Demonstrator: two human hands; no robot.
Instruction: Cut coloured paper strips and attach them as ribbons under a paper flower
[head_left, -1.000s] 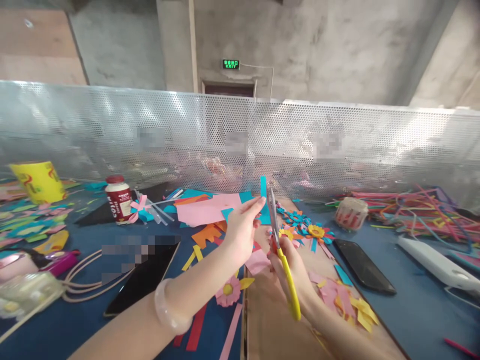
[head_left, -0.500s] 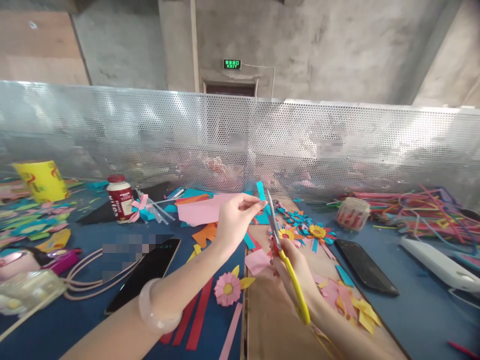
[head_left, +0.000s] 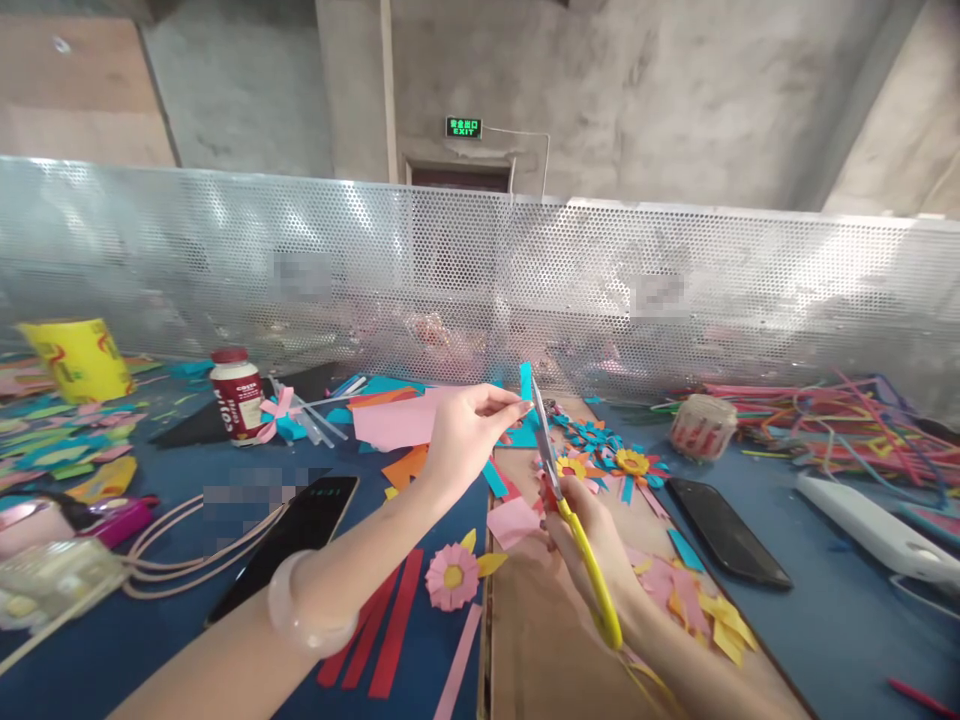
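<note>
Left hand (head_left: 472, 435) pinches one blue paper strip (head_left: 526, 381) upright between thumb and fingers; right hand (head_left: 592, 525) curls around one pair of yellow-handled scissors (head_left: 585, 545), blades at the strip's right side. On the worktop (head_left: 840, 650), nearest, lie three red strips (head_left: 396, 625) and one pink strip (head_left: 457, 665), then one pink paper flower (head_left: 452, 577). Farther off are two phones (head_left: 727, 530), one red-capped bottle (head_left: 238, 400) and one yellow tub (head_left: 86, 360); beyond, one green exit sign (head_left: 463, 127).

Dead centre, the left hand (head_left: 466, 440) pinches a blue paper strip (head_left: 526, 379), yellow-handled scissors (head_left: 577, 533) beside it in the right hand (head_left: 604, 537); pink paper flower (head_left: 452, 577) lower centre, exit sign (head_left: 463, 127) glowing green up top!
</note>
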